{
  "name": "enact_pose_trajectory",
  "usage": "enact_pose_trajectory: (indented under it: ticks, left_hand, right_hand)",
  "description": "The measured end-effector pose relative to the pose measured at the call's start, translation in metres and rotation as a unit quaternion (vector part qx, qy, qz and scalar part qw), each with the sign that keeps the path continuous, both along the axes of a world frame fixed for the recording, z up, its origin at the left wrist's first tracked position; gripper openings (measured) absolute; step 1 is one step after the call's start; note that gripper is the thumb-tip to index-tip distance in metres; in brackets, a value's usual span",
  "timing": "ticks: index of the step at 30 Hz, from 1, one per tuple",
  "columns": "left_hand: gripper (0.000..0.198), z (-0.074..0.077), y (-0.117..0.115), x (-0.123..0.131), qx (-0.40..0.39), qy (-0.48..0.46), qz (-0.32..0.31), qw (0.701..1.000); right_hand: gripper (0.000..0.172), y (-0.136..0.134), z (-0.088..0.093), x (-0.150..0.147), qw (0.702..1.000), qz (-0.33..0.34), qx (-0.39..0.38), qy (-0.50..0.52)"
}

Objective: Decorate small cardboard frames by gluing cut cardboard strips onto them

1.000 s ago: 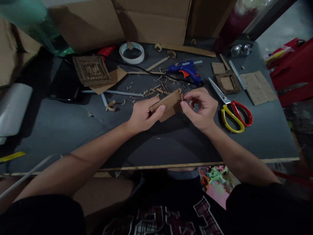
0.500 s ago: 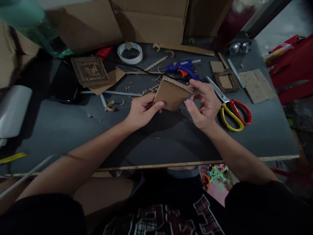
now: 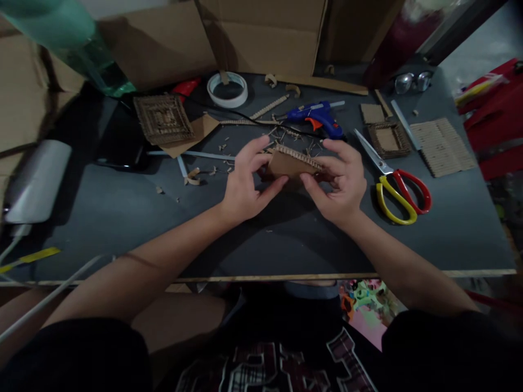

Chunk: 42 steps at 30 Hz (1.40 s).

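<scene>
A small brown cardboard piece [image 3: 291, 168], with a corrugated strip along its upper edge, is held between both hands above the table. My left hand [image 3: 250, 182] grips its left side, thumb on the near face. On the right side, my right hand [image 3: 341, 182] closes around the edge with its thumb on the same face. Both index fingers are raised off the piece. Behind it lies a blue glue gun [image 3: 316, 115] with an orange trigger. Scissors [image 3: 398, 188] with red and yellow handles rest right of my right hand.
A roll of white tape [image 3: 227, 100] sits at the back. A layered cardboard square [image 3: 162, 118] lies to the left, and a small cardboard frame [image 3: 399, 152] to the right, beside a corrugated sheet [image 3: 443, 147]. Glasses [image 3: 412, 81] stand at the back right; cardboard scraps litter the middle.
My right hand has closed onto the right side of the cardboard piece, which has tilted flatter and come slightly lower. The camera view has shifted a little to the left.
</scene>
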<state>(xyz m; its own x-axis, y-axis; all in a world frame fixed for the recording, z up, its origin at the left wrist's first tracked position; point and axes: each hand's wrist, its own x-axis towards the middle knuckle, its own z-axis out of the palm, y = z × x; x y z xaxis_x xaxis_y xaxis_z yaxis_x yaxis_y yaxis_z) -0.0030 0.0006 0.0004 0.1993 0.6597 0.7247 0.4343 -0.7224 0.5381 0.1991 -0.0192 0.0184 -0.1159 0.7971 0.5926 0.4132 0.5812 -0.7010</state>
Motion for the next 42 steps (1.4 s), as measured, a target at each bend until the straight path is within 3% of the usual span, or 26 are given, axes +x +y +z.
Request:
enact_pose_trajectory:
  ticks: [3, 7, 9, 12, 18, 24, 29, 34, 42]
  left_hand:
    - [0.048, 0.000, -0.002, -0.001, 0.107, 0.030, -0.007, 0.994]
    - [0.029, -0.004, 0.000, -0.002, 0.096, 0.092, 0.007, 0.991]
    - [0.037, -0.006, 0.001, -0.002, 0.091, 0.069, 0.003, 0.993]
    - [0.049, -0.008, 0.002, -0.001, 0.120, 0.016, -0.046, 0.992]
    - [0.014, -0.007, -0.002, -0.003, 0.093, 0.113, -0.012, 0.989]
    - [0.032, -0.003, -0.002, -0.002, 0.136, 0.075, -0.016, 0.988]
    - [0.026, -0.001, -0.004, -0.002, 0.124, 0.094, 0.007, 0.988]
    - [0.024, 0.003, -0.005, -0.001, 0.139, 0.108, 0.020, 0.984]
    - [0.023, 0.006, -0.003, -0.002, 0.151, 0.118, 0.016, 0.981]
  right_hand:
    - [0.042, -0.004, 0.001, -0.001, 0.998, 0.016, 0.047, -0.044]
    - [0.027, -0.004, 0.006, 0.000, 0.992, 0.015, 0.085, -0.092]
    - [0.025, -0.002, 0.008, 0.001, 0.988, 0.022, 0.100, -0.115]
    - [0.026, 0.000, 0.010, 0.002, 0.985, 0.033, 0.111, -0.130]
    - [0.028, 0.002, 0.010, 0.004, 0.984, 0.050, 0.108, -0.136]
    - [0.032, 0.005, 0.009, 0.003, 0.986, 0.064, 0.114, -0.101]
    - [0.030, 0.006, 0.007, 0.002, 0.987, 0.056, 0.111, -0.105]
    - [0.042, 0.004, 0.001, 0.001, 0.992, 0.045, 0.096, -0.073]
    - [0.041, 0.007, 0.001, -0.002, 0.983, 0.055, 0.162, -0.068]
